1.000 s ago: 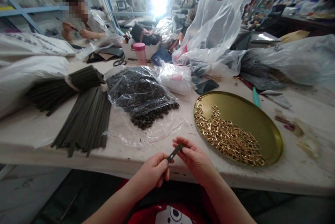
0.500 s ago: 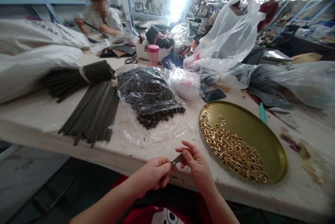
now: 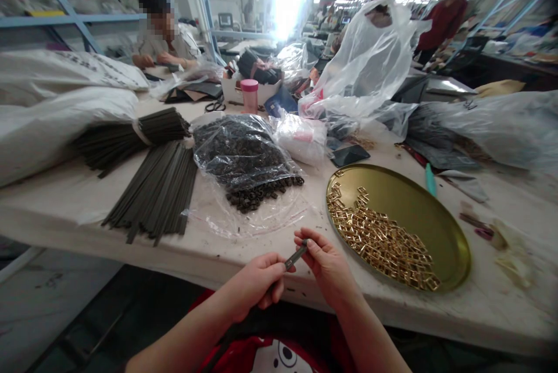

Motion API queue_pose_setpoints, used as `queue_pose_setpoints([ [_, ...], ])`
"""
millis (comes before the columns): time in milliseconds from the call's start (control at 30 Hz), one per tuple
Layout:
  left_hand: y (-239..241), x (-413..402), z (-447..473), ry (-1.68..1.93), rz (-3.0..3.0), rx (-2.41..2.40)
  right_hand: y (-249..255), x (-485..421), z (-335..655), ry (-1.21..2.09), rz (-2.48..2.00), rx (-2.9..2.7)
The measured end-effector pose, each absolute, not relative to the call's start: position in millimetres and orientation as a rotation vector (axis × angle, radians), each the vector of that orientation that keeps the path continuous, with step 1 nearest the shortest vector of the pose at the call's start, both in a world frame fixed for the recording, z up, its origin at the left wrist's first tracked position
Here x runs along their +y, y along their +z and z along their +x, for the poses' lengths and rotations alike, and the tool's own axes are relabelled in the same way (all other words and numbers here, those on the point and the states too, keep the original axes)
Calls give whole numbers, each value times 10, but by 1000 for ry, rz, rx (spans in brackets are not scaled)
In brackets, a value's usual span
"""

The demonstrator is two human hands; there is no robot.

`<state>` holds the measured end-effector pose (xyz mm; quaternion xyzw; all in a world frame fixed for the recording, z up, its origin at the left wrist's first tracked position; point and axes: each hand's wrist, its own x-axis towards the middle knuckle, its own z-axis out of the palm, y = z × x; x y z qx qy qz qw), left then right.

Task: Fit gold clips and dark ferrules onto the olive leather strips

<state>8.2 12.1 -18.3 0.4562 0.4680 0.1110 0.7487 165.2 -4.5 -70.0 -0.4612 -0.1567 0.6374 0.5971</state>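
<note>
White worktable (image 3: pixel 47 204) fills mid-frame. Brass-coloured round tray (image 3: pixel 418 204) at right, clear plastic bag (image 3: pixel 261 223) at centre, loose dark strips (image 3: pixel 154 190) plus a banded bundle (image 3: pixel 163 125) at left. Bottom centre: left hand (image 3: pixel 264 280) and right hand (image 3: pixel 325 259) pinch opposite ends of one short dark strap (image 3: pixel 297 255). Gold buckles (image 3: pixel 383 242) heap on the tray, black loops (image 3: pixel 248 198) fill the bag. Strap looks mid-work; plenty of stock left; I can't tell what's finished.
</note>
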Motion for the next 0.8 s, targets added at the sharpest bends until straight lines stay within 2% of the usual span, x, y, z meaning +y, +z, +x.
queue_pose_setpoints([
  [433, -266, 145, 134, 265, 974, 1046, -775, -28, 1694, 1325, -1188, -531],
  [800, -346, 216, 213, 298, 1108, 1224, -770, -53, 1579, 881, -1446, -1074],
])
